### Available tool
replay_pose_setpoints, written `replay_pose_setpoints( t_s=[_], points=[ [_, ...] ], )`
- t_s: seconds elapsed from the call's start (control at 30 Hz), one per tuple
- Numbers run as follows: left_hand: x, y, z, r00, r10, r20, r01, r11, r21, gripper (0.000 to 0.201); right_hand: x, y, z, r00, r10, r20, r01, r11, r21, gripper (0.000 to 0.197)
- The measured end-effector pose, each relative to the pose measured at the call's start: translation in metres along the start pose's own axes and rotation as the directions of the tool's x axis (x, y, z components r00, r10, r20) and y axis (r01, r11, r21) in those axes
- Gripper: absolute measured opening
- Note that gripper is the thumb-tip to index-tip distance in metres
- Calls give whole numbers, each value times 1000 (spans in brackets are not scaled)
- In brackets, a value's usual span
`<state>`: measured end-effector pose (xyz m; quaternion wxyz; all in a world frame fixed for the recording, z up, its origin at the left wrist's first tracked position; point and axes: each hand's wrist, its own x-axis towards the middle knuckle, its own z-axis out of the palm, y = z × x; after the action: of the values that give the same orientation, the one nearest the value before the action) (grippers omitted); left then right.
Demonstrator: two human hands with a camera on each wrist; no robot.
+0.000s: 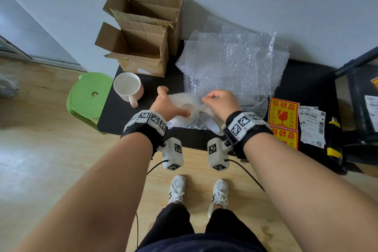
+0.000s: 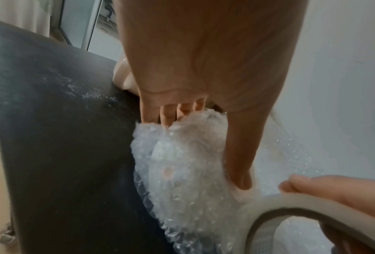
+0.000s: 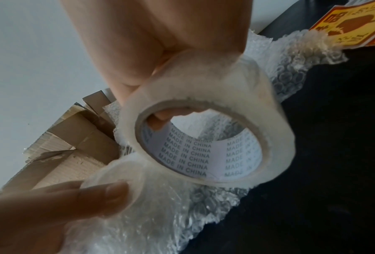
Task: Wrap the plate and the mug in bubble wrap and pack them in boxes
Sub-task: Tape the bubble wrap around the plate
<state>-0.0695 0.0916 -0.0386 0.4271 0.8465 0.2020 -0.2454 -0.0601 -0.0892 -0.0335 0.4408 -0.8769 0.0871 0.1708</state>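
Head view: my left hand (image 1: 169, 106) pressed down on wrapped plate (image 1: 182, 108) at table (image 1: 114, 112) front edge, thumb spread, pinning loose wrap for taping. My right hand (image 1: 222, 102) curled round tape roll (image 1: 210, 122) at bundle's 3 o'clock. Bare mug (image 1: 128, 88) at 10 o'clock, boxes (image 1: 139, 47) at 11, spare bubble wrap (image 1: 229, 61) at 1.

Left wrist view: fingers (image 2: 166, 115) curled over bundle's far rim, thumb flat on top.

Right wrist view: roll gripped through core, tape end hidden.
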Motion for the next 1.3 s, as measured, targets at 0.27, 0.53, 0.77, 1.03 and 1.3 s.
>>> replay_pose_setpoints(
  t_s=[0.27, 0.53, 0.77, 1.03, 1.3],
  points=[
    [-9, 10, -15, 992, 31, 121, -42, 995, 94, 31, -7, -1, -13, 1000, -4, -18, 4, 1000, 11, 13],
    [-29, 10, -26, 967, 147, 208, -208, 927, 312, 31, -16, -14, -16, 1000, -11, -27, 12, 1000, 15, 12],
    [-42, 2, -22, 915, 397, 70, -349, 696, 627, 32, -20, -24, -12, 996, -35, -79, 37, 999, 30, 13],
    [-52, -33, 12, 876, 459, 146, -403, 532, 744, 32, -27, -21, -8, 996, -26, -82, 29, 999, 43, 15],
    [-56, -37, 15, 888, 439, -134, -339, 825, 453, 27, -35, -15, 1, 997, -10, -72, 12, 1000, 24, 16]
  ],
)
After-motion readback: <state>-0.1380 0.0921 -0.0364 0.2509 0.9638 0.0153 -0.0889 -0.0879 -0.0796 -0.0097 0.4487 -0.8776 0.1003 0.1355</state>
